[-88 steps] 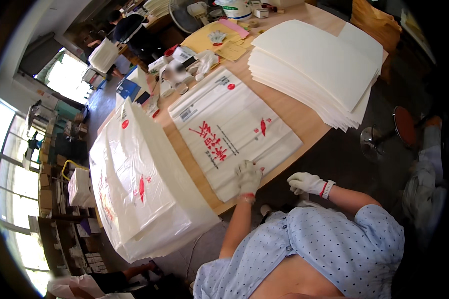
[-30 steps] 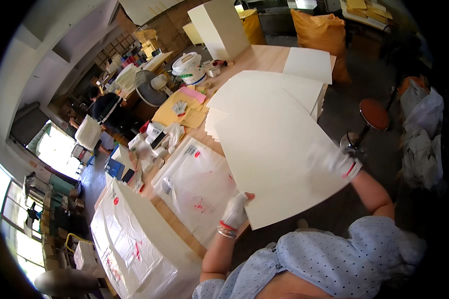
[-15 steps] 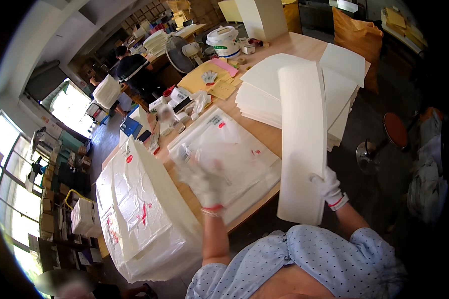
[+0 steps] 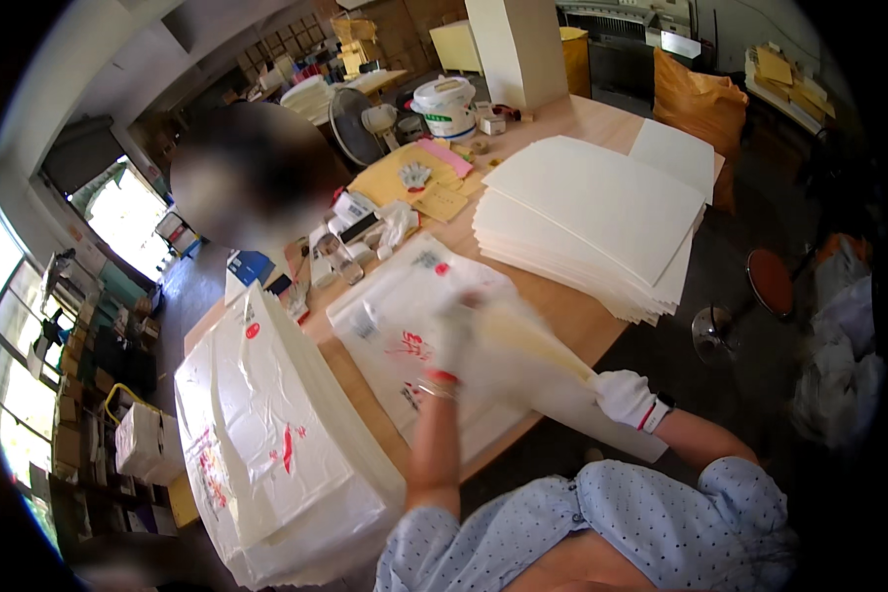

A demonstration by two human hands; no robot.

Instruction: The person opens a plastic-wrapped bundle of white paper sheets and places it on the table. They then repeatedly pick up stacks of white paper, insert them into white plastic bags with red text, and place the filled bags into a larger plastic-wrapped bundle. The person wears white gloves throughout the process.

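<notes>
Two gloved hands, one held sheet, one fan, one bucket

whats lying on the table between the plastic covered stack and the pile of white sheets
White plastic with red print lies there, bare table showing on either side, in the head view.

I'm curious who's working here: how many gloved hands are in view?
2: the left hand, blurred over the printed plastic bag, and the right hand, holding a pale sheet by its edge. Others may be hidden in the background.
</notes>
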